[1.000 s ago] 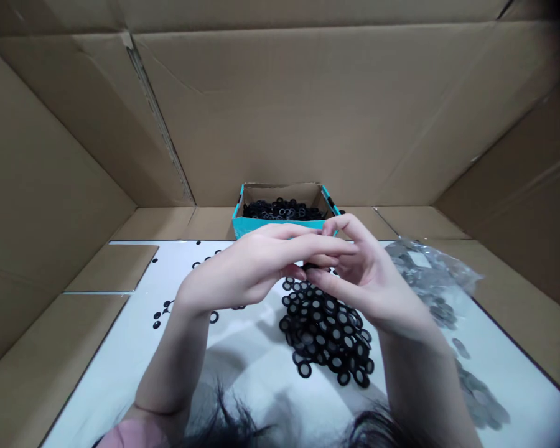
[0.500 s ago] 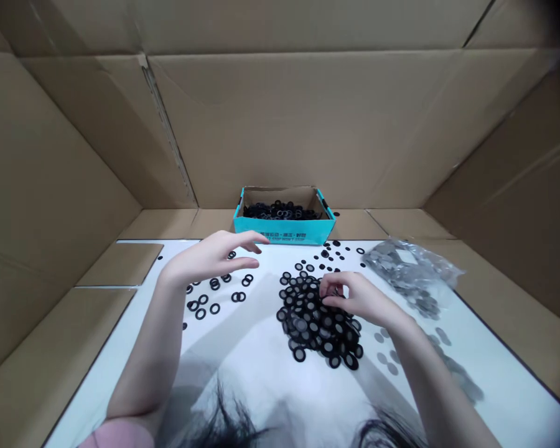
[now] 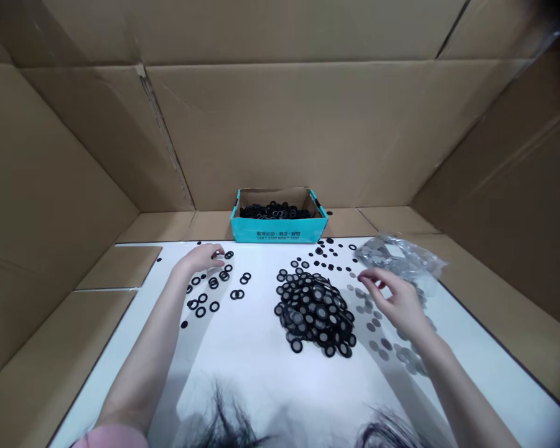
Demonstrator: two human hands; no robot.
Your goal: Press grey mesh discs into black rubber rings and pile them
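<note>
Left hand point(image 3: 198, 259) loosely closed, cannot tell if pinching, beside black rings point(image 3: 213, 283) left of center; right hand point(image 3: 394, 302) spread open above gray discs point(image 3: 376, 326), below plastic bag point(image 3: 399, 256)

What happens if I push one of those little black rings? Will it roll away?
The black ring will probably slide rather than roll, since the rings lie flat. It looks thin and light, so a small push may move it easily.

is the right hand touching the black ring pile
Apart: the head view shows a plain gap between the right hand and the black ring pile.
</note>
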